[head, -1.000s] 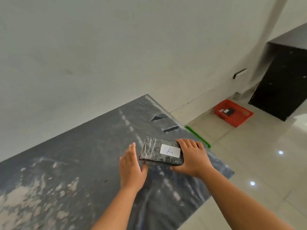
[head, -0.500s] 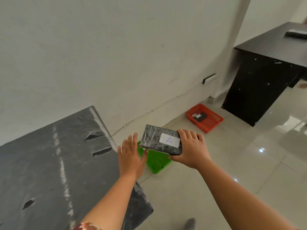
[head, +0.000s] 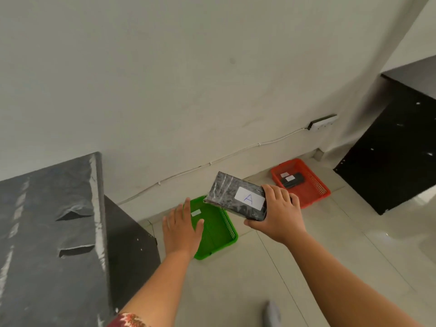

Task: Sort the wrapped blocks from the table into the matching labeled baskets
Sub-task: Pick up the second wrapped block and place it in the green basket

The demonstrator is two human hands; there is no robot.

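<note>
My right hand [head: 279,214] grips a black wrapped block [head: 230,193] by its right end; a white label with a blue "A" is on top. The block hangs in the air above the far right part of a green basket [head: 225,234] on the floor, which has a small white label inside. My left hand [head: 181,226] is flat with fingers apart, left of the block and not touching it, over the basket's left side. A red basket [head: 313,190] farther right by the wall holds a dark block with white labels.
The dark table [head: 47,232] with torn covering fills the lower left. A black cabinet [head: 391,156] stands at right. A white cable and socket [head: 323,121] run along the wall. Pale floor tiles lie around the baskets.
The block has left the table and travelled right, now over the green basket. My left hand has let go and sits apart from it. The view has swung right and down.
</note>
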